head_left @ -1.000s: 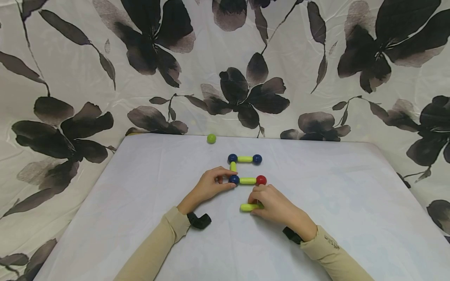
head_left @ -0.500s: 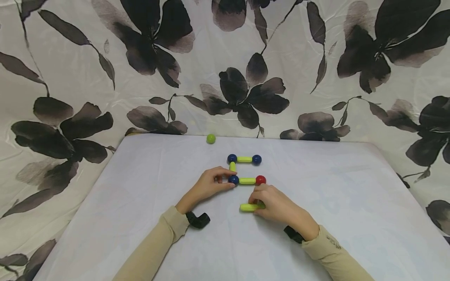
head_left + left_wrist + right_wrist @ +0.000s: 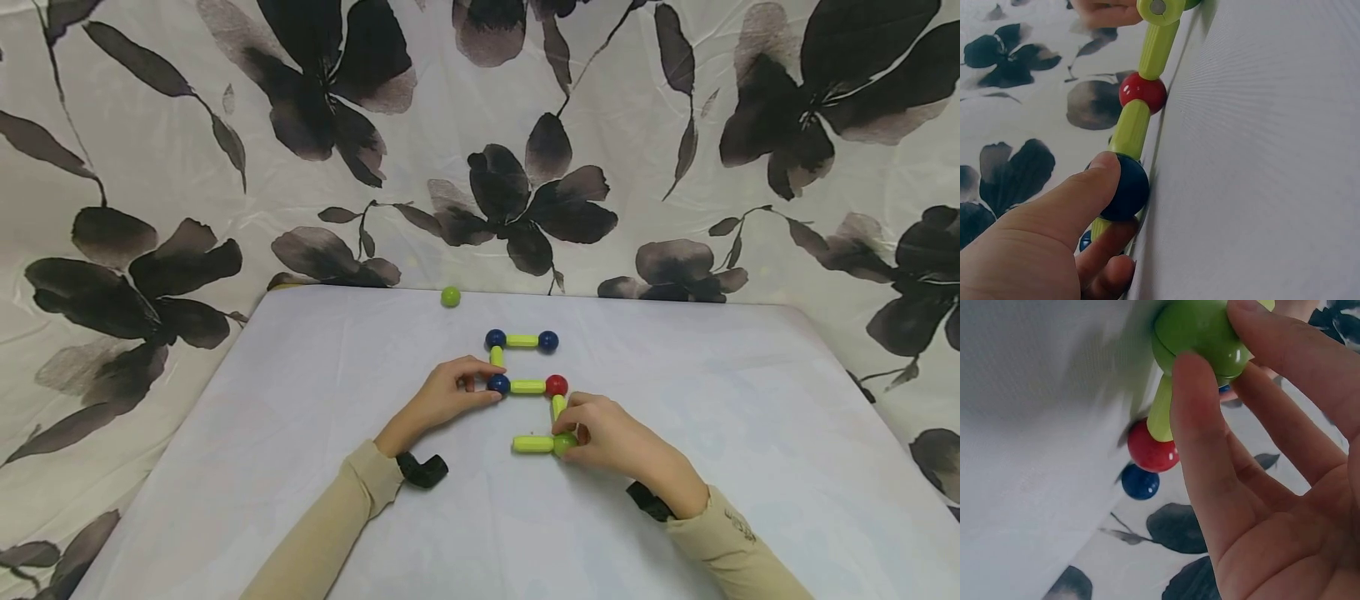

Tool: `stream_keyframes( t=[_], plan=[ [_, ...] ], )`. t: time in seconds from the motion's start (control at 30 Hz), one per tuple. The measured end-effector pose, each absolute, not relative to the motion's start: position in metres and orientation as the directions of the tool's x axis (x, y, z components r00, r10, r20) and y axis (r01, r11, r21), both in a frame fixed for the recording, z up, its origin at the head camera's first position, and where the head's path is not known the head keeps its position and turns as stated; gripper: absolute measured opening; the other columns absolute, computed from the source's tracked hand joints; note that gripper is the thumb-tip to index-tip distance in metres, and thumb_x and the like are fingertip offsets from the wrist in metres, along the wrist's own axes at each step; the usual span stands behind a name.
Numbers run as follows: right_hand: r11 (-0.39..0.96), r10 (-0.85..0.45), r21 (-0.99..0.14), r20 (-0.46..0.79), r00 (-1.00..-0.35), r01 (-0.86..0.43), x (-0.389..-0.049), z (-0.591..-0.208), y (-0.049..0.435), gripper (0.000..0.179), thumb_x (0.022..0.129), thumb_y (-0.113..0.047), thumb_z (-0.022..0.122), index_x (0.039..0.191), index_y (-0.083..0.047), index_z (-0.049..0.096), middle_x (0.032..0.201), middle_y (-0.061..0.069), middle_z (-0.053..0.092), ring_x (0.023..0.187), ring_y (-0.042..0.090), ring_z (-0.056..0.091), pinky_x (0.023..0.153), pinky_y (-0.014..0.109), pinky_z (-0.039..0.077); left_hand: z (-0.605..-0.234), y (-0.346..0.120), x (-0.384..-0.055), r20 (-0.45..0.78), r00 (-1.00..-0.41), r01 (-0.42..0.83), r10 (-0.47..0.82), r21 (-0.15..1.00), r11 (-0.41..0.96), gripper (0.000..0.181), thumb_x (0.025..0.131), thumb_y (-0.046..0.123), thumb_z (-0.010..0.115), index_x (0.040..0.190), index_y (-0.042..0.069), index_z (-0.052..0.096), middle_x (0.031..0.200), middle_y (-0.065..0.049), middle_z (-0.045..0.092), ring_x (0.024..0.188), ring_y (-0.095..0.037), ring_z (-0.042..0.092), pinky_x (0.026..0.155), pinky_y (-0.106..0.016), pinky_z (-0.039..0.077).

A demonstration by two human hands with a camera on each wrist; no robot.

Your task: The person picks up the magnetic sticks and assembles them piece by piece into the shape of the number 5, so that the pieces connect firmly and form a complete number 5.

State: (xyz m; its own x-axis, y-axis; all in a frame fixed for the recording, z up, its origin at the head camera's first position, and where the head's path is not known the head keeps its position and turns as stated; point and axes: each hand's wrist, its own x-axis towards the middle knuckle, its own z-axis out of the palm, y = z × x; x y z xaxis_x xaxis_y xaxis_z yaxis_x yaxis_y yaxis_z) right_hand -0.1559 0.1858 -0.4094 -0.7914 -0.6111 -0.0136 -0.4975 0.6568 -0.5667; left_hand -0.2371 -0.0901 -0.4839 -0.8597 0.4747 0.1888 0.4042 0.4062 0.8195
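Note:
On the white table lies a chain of yellow-green rods and coloured balls, shaped like a blocky S. My left hand (image 3: 442, 396) holds the blue ball (image 3: 497, 384) at the left bend; the left wrist view shows the thumb on this blue ball (image 3: 1130, 190) with fingers underneath. From there a rod (image 3: 528, 387) runs to a red ball (image 3: 556, 385). Another rod (image 3: 558, 407) joins the red ball to a green ball (image 3: 563, 446), which my right hand (image 3: 615, 433) pinches. Fingertips partly cover this green ball (image 3: 1200, 340) in the right wrist view. A bottom rod (image 3: 532, 445) points left from it.
Farther back, two more blue balls, one at the corner (image 3: 495, 338) and one at the end (image 3: 548, 342), are joined by a rod (image 3: 522, 341). A loose green ball (image 3: 450, 297) sits near the table's back edge. Behind hangs a flowered cloth (image 3: 525, 200).
My right hand has shifted slightly right, baring the green ball and the rod between it and the red ball. My left hand has stayed on the blue ball.

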Motion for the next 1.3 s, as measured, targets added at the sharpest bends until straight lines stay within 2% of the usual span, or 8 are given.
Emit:
stream_keyframes(
  t=[0.5, 0.83, 0.97, 1.07, 1.17, 1.3],
  plan=[
    [0.636, -0.647, -0.561, -0.014, -0.762, -0.529, -0.160, -0.411, 0.189, 0.021, 0.079, -0.005, 0.083, 0.097, -0.009, 0.075, 0.086, -0.003, 0.056, 0.071, 0.011, 0.051, 0.061, 0.023, 0.046, -0.481, -0.092, -0.239, 0.162, -0.855, 0.396, 0.493, 0.818, 0.418, 0.038, 0.087, 0.027, 0.079, 0.124, 0.023, 0.071, 0.106, 0.006, 0.065, 0.079, -0.016, 0.052, 0.066, -0.028, 0.042],
    [0.640, -0.639, -0.560, -0.007, -0.769, -0.527, -0.159, -0.414, 0.188, 0.020, 0.079, -0.004, 0.082, 0.097, -0.009, 0.075, 0.085, -0.003, 0.056, 0.071, 0.013, 0.053, 0.062, 0.022, 0.047, -0.461, -0.105, -0.250, 0.052, -0.847, 0.326, 0.529, 0.838, 0.438, 0.033, 0.089, 0.027, 0.077, 0.121, 0.021, 0.072, 0.106, 0.005, 0.068, 0.087, -0.018, 0.059, 0.074, -0.033, 0.048],
    [0.633, -0.641, -0.565, 0.001, -0.768, -0.529, -0.159, -0.413, 0.189, 0.020, 0.079, -0.002, 0.082, 0.097, -0.008, 0.075, 0.085, -0.003, 0.056, 0.071, 0.014, 0.053, 0.062, 0.023, 0.047, -0.451, -0.112, -0.263, 0.048, -0.869, 0.312, 0.492, 0.825, 0.471, 0.027, 0.092, 0.024, 0.073, 0.118, 0.016, 0.073, 0.104, 0.000, 0.068, 0.084, -0.020, 0.061, 0.068, -0.032, 0.051],
    [0.632, -0.640, -0.568, 0.001, -0.768, -0.527, -0.159, -0.413, 0.189, 0.020, 0.079, -0.002, 0.082, 0.097, -0.008, 0.075, 0.086, -0.003, 0.056, 0.071, 0.014, 0.053, 0.062, 0.022, 0.047, -0.442, -0.116, -0.278, 0.082, -0.908, 0.296, 0.411, 0.818, 0.493, 0.025, 0.095, 0.022, 0.069, 0.117, 0.013, 0.072, 0.106, -0.005, 0.067, 0.085, -0.021, 0.060, 0.062, -0.033, 0.052],
    [0.634, -0.637, -0.570, -0.001, -0.771, -0.523, -0.159, -0.413, 0.189, 0.020, 0.079, -0.003, 0.082, 0.097, -0.008, 0.075, 0.086, -0.003, 0.056, 0.071, 0.014, 0.053, 0.062, 0.022, 0.047, -0.437, -0.120, -0.295, 0.148, -0.941, 0.293, 0.305, 0.808, 0.511, 0.026, 0.097, 0.019, 0.066, 0.119, 0.008, 0.070, 0.112, -0.010, 0.066, 0.093, -0.025, 0.059, 0.068, -0.035, 0.052],
    [0.630, -0.639, -0.573, 0.002, -0.769, -0.525, -0.160, -0.414, 0.190, 0.020, 0.079, -0.002, 0.082, 0.097, -0.008, 0.074, 0.086, -0.003, 0.056, 0.071, 0.013, 0.053, 0.062, 0.023, 0.047, -0.438, -0.125, -0.320, 0.218, -0.949, 0.310, 0.227, 0.774, 0.553, 0.034, 0.097, 0.012, 0.064, 0.130, 0.002, 0.062, 0.129, -0.017, 0.058, 0.112, -0.033, 0.055, 0.090, -0.044, 0.048]
  ],
)
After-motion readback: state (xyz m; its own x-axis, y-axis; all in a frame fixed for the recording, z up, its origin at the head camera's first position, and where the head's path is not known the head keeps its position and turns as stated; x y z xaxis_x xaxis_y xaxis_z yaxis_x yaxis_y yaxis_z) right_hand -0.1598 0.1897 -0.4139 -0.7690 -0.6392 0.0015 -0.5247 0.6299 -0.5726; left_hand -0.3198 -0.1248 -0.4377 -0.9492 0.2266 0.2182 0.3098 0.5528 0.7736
